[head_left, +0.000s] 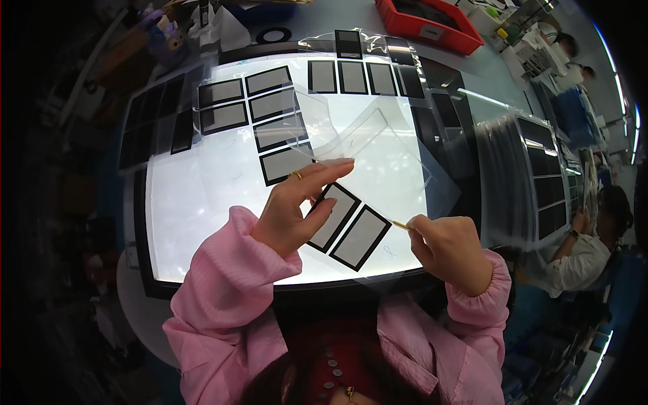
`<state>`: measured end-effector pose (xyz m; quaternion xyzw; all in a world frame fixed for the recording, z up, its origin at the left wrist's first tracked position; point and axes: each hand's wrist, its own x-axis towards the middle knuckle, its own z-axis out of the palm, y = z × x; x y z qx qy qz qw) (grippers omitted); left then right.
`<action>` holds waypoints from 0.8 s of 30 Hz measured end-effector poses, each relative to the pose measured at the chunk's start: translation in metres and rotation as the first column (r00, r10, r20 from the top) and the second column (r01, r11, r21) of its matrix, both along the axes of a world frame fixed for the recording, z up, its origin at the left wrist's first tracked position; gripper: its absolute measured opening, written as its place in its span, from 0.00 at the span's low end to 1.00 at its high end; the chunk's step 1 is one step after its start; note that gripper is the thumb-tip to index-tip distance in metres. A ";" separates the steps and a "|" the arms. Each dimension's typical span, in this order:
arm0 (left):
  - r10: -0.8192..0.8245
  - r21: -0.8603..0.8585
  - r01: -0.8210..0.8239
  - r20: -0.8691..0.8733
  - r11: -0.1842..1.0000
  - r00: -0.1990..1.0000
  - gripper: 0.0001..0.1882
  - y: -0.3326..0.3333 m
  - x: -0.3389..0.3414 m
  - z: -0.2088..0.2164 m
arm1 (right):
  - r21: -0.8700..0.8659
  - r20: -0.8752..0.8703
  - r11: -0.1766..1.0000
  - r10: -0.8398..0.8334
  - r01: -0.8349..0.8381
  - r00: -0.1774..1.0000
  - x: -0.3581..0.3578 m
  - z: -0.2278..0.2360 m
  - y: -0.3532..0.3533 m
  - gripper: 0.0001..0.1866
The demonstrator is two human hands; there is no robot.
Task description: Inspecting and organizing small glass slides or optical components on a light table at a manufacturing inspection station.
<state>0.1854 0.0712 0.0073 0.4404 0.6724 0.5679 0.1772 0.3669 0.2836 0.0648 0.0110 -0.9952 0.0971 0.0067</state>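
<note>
My left hand steadies a clear sheet bearing two grey panels with black borders. Its thumb lies over the nearer-left panel, and the fingers reach along the sheet's upper edge; their grip is partly hidden. In my right hand is a thin yellowish stick, pinched so that its tip meets the sheet's right edge. Most of the stick is covered by the fingers. Beneath both hands glows a white light table. Just beyond the left hand lies another black-framed panel.
More framed panels lie along the light table's far side, with loose clear film near them. Dark panel sheets sit at the left. Sleeved sheets stand at the right. Behind is a red tray; another person sits at far right.
</note>
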 end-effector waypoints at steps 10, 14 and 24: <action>-0.310 0.029 0.311 0.202 0.950 0.929 0.29 0.001 0.001 -0.004 | -0.644 -0.203 0.762 -0.085 -0.068 0.976 -0.013 0.027 0.009 0.09; -0.190 -0.141 0.233 0.265 0.962 0.945 0.28 -0.001 -0.006 -0.011 | -0.682 -0.268 0.732 -0.255 0.004 0.929 -0.039 -0.015 0.013 0.04; -0.072 -0.221 0.111 0.175 0.969 0.982 0.28 -0.003 -0.015 -0.020 | -0.130 0.115 0.991 0.002 0.013 0.993 -0.019 -0.017 0.005 0.12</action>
